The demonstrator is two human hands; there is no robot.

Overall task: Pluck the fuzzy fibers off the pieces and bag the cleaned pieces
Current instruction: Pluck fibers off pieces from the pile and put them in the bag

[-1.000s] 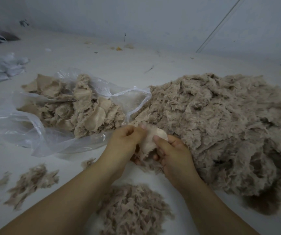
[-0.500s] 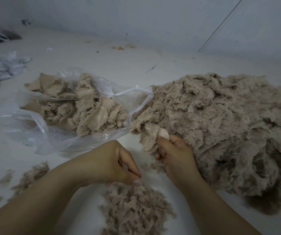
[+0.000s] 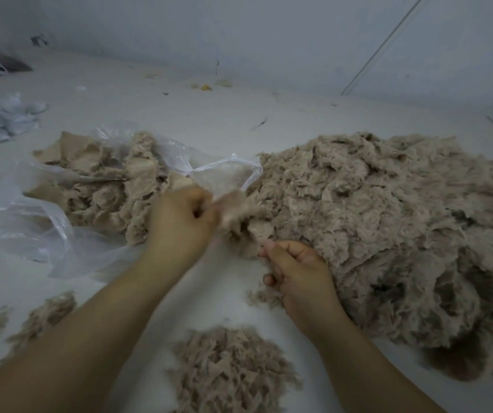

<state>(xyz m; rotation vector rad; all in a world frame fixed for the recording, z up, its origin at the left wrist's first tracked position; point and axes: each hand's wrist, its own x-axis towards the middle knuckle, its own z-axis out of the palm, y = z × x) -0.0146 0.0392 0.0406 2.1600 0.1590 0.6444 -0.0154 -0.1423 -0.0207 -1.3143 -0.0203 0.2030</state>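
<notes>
My left hand (image 3: 179, 222) is curled into a fist, thumb and fingers pinched on a piece (image 3: 235, 208) of tan, fuzzy stuff that is blurred in motion. It sits just at the mouth of the bag (image 3: 31, 222), touching the near edge of the big pile (image 3: 388, 228). My right hand (image 3: 296, 272) is half curled at the pile's near-left foot, its fingertips against the fluff; I cannot tell whether it holds anything.

By my reckoning the job is well short of half done. The bag, lying toward the table's left side, holds a fair heap of cleaned pieces (image 3: 99, 186), but the unpicked pile on the right is several times larger and spreads to the right edge. A mound of plucked fibers (image 3: 230, 371) lies at the near edge between my forearms, with smaller tufts (image 3: 42, 314) toward the near-left corner.

The cleaned pieces look like thin, flat, crumpled sheets, smoother and paler, with bare beige faces showing. The pile is ragged and downy, torn flaps matted with wispy hair, darker in its shadowed folds. The plucked fibers are shredded and feathery, loose enough to drift. The bag is clear, thin film, wrinkled and glossy, its mouth slack and open toward the pile.
</notes>
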